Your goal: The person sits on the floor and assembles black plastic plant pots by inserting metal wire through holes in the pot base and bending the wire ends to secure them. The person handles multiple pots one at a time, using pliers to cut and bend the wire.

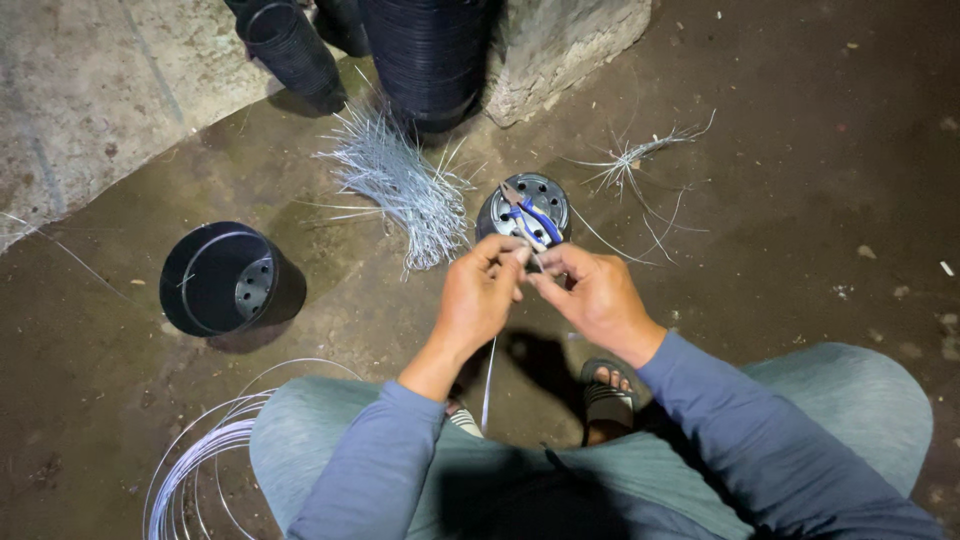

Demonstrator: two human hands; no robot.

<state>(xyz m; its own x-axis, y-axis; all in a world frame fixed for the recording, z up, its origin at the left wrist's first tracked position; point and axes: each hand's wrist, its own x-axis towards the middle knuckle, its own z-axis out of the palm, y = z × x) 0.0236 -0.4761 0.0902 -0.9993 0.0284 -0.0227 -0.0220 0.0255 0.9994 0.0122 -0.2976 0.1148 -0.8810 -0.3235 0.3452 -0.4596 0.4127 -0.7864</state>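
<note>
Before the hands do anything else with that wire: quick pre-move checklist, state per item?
1. Wire piece pinched by both hands: ok, left hand and right hand meet on it.
2. Blue-handled pliers within reach: ok, lying on the upturned pot.
3. Pile of cut wires nearby: ok, on the floor beside that pot.
4. Wire coil untangled: cannot tell, partly out of frame.
5. Open black pot apart from the hands: ok.

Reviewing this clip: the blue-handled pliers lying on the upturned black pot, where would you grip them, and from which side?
Grip the pliers by the blue handles, coming from above on the near side. They lie flat on the pot, handles toward the hands, metal nose pointing away up-left.
</note>
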